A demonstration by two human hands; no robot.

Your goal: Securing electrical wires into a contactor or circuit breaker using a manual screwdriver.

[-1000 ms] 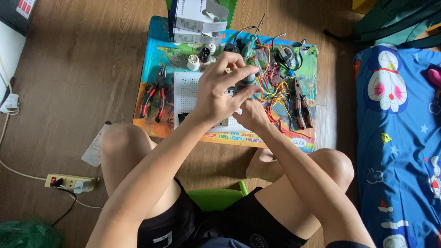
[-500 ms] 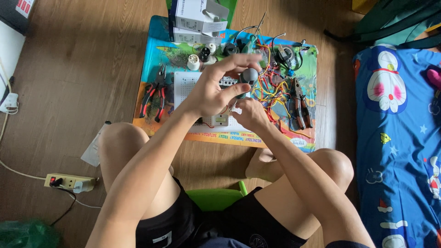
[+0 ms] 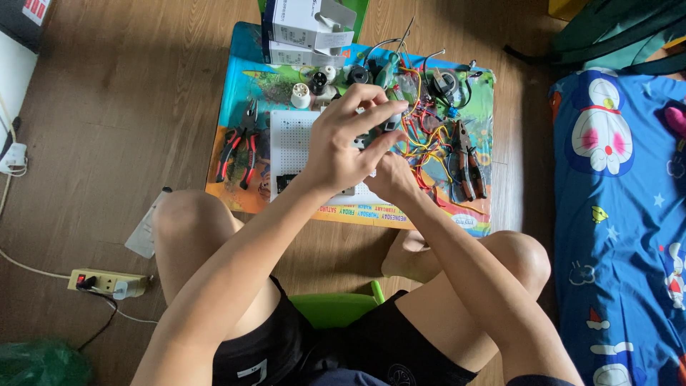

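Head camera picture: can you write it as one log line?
left hand: gripping small dark part | right hand: underneath, partly hidden | below: white breadboard | beside: red pliers, wires

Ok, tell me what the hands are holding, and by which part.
The left hand pinches a small dark part at its top, above the white perforated board. The right hand sits underneath; its hold cannot be told.

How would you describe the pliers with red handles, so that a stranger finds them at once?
Look at the colourful mat on the wooden floor, in front of the seated person's knees. Near its left edge, beside the white perforated board, lie the red-handled pliers. The other pliers lie on the right, by the tangled wires, and have darker handles.
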